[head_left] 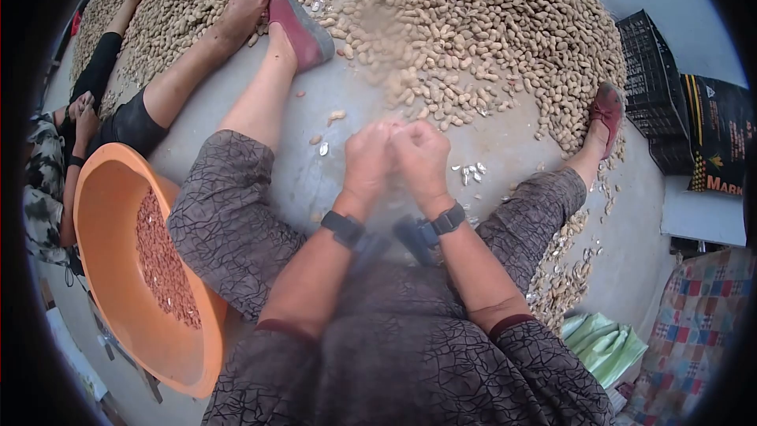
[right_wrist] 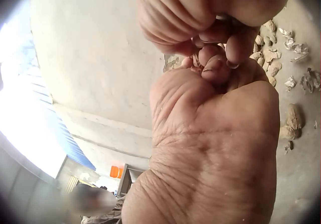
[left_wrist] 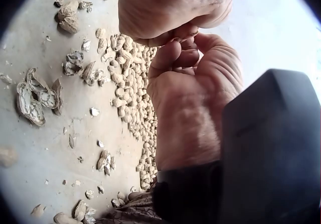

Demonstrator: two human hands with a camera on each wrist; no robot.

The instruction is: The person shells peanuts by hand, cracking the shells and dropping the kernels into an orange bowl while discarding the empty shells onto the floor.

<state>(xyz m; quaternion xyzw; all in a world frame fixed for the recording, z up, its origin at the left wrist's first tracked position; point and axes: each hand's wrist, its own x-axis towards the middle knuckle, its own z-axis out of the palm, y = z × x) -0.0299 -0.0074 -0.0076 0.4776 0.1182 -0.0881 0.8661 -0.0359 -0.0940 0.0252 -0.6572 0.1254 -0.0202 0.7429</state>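
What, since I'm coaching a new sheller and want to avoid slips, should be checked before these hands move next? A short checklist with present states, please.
1. Left hand and right hand together, fingers curled: ok.
2. Contents of the grip: cannot tell; the hands hide whatever lies between them.
3. Unshelled peanuts at hand: ok, a big heap lies ahead on the floor.
4. Orange tub nearby: ok, it stands at the left and looks reachable.
5. Room in it: ok, the red kernels sit well below the rim.
6. Floor free of debris: not ok, broken shells lie scattered.
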